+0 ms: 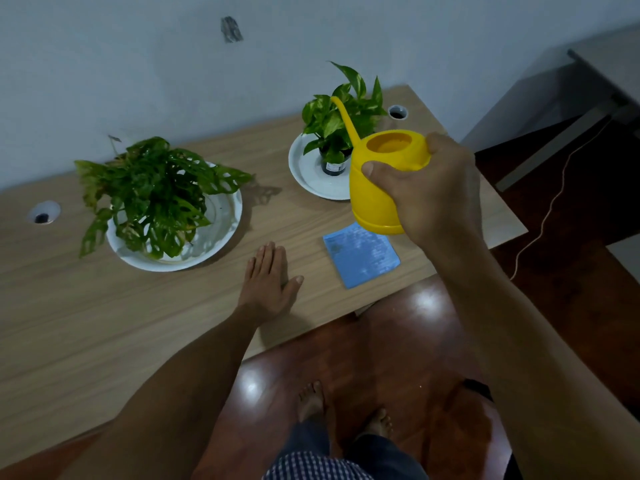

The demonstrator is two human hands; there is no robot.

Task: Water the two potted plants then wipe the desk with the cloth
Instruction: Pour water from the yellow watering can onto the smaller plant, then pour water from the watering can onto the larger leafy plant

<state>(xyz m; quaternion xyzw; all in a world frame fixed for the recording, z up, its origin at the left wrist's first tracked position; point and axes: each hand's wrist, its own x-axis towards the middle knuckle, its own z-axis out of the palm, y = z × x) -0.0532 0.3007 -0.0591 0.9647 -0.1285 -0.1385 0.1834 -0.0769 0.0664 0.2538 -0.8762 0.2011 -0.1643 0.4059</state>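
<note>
My right hand (429,188) grips a yellow watering can (375,174) held above the desk, its long spout pointing up and back over the small potted plant (341,119). That plant stands in a dark pot on a white saucer (306,171) at the back right. A bigger plant with holed leaves (152,192) sits in a white dish (221,230) on the left. A folded blue cloth (362,254) lies near the front edge, under the can. My left hand (268,282) rests flat on the wooden desk (104,323), fingers apart, holding nothing.
Two round cable holes pierce the desk, one at the far left (43,213) and one at the back right (397,112). A grey wall runs behind. Another table (588,81) stands to the right, with a cord (550,209) trailing over the reddish floor. My bare feet are below the edge.
</note>
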